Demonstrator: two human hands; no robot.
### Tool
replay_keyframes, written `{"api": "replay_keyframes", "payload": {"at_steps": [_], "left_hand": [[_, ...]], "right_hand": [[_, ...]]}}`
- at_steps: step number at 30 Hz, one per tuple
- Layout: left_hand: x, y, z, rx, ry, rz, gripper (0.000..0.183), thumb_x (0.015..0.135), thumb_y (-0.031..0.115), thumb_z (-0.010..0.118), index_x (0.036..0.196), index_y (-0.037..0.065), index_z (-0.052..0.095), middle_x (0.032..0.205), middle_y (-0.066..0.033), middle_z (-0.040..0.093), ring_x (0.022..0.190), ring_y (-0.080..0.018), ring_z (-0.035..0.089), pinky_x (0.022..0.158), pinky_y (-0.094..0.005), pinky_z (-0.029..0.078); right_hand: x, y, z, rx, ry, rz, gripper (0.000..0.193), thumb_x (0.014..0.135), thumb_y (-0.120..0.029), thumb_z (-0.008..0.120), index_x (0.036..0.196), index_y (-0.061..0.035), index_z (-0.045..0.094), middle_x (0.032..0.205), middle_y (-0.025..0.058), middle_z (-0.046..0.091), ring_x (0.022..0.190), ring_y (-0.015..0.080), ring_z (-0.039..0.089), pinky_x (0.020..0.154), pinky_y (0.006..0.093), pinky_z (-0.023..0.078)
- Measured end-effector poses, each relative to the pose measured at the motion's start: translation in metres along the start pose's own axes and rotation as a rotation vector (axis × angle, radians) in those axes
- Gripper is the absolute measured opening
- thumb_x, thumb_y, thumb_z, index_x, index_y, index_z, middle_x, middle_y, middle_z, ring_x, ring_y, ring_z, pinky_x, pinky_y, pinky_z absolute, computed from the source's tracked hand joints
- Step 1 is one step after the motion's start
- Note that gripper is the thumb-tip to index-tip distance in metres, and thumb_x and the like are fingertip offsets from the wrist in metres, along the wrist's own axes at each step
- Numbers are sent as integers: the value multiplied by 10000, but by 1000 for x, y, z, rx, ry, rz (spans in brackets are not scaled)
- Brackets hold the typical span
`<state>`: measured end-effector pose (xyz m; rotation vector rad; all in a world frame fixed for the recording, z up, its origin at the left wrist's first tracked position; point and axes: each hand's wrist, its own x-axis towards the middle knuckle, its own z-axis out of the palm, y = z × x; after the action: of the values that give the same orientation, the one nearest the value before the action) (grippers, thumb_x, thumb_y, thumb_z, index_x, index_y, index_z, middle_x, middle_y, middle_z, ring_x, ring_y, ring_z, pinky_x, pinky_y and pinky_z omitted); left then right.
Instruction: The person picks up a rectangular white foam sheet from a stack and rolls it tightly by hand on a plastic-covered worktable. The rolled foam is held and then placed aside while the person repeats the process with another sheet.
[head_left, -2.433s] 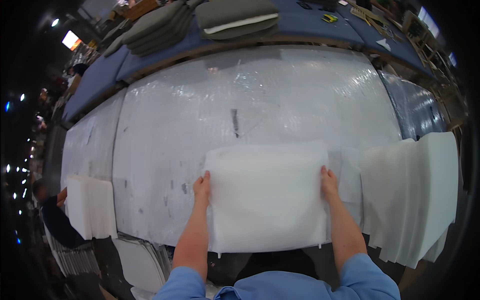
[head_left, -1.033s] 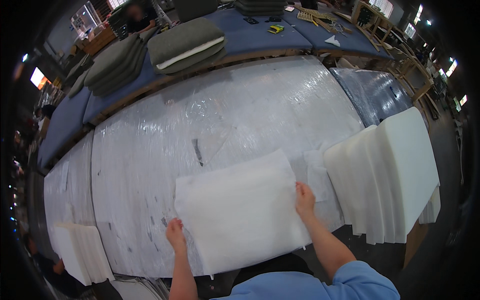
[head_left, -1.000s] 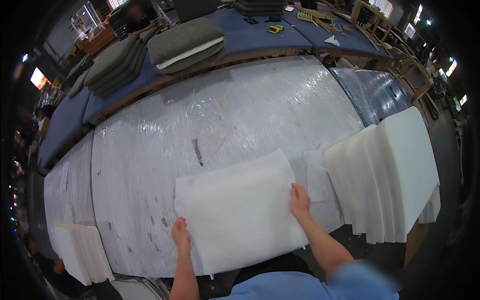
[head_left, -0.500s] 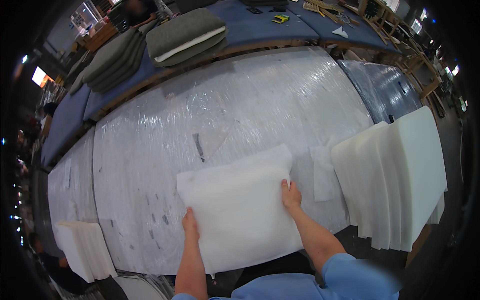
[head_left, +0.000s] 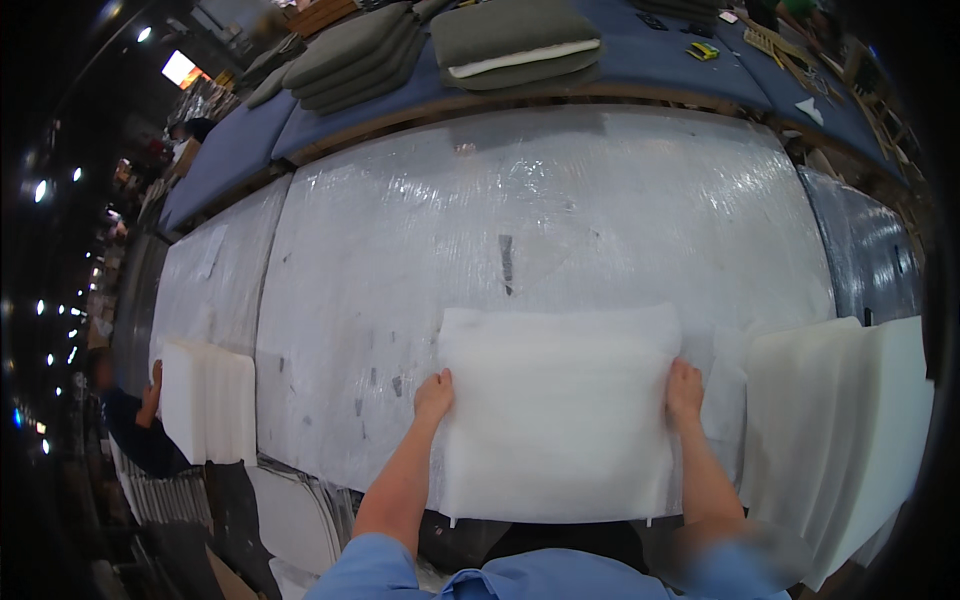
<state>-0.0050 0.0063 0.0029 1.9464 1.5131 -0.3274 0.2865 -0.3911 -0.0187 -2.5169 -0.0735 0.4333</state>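
A white cushion pad [head_left: 560, 410], squarish and seemingly covered in soft batting, lies at the table's near edge in front of me. My left hand [head_left: 434, 394] is closed at its left edge, a little above the middle of that side. At the opposite edge my right hand [head_left: 685, 390] grips at about the same height, fingers curled. The pad's far edge reaches flat onto the plastic-wrapped table [head_left: 400, 240]. Two small white tips poke out below its near edge. What lies under the pad is hidden.
White foam slabs [head_left: 840, 420] stand stacked at right; a smaller foam stack [head_left: 208, 400] is at left, with a co-worker's hand [head_left: 152, 395] beside it. Grey-green cushions [head_left: 515, 40] lie on the blue table [head_left: 660, 60] behind. A thin white sheet [head_left: 728, 385] lies right of the pad.
My view has swung left. The pad now sits squarer to me, its far edge straighter, with both hands still at its sides. At left, the co-worker's hand has come up beside the foam stack.
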Motion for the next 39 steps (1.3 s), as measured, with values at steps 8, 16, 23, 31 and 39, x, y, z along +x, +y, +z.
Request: {"api": "replay_keyframes", "payload": {"at_steps": [8, 16, 23, 31, 39], "left_hand": [[47, 17, -3, -821, 22, -71, 529, 1023, 504, 619, 1068, -13, 718, 1056, -96, 736, 937, -232, 674, 865, -374, 527], [79, 23, 31, -529, 387, 154, 473, 1031, 409, 625, 1032, -60, 690, 937, -161, 727, 860, -289, 651, 807, -412, 498], [98, 13, 39, -519, 428, 101, 383, 1034, 310, 613, 904, -44, 674, 816, -136, 681, 748, -237, 570, 737, -396, 481], [105, 4, 30, -651, 290, 10, 346, 1062, 305, 600, 975, -15, 697, 907, -54, 686, 815, -161, 582, 752, -335, 495], [86, 19, 19, -816, 233, 69, 339, 1060, 335, 602, 1077, 8, 687, 936, -42, 660, 858, -137, 579, 741, -303, 487]], "right_hand": [[50, -26, 29, 526, -90, 209, 528, 1064, -472, 561, 1055, 38, 698, 984, 105, 712, 916, 207, 621, 870, 347, 492], [63, -3, 40, 369, 220, 27, 417, 1045, -339, 613, 810, 4, 572, 714, 89, 565, 700, 196, 497, 694, 385, 449], [69, -7, 43, 284, 276, 137, 404, 1023, -325, 629, 815, 18, 582, 748, 170, 621, 676, 290, 504, 705, 417, 464], [76, -11, 41, 207, 240, 228, 386, 1009, -347, 634, 843, 2, 646, 788, 178, 662, 715, 304, 577, 728, 423, 484], [71, -22, 17, 160, 108, 136, 405, 1028, -414, 598, 1011, -28, 720, 880, 146, 710, 843, 295, 661, 817, 415, 506]]}}
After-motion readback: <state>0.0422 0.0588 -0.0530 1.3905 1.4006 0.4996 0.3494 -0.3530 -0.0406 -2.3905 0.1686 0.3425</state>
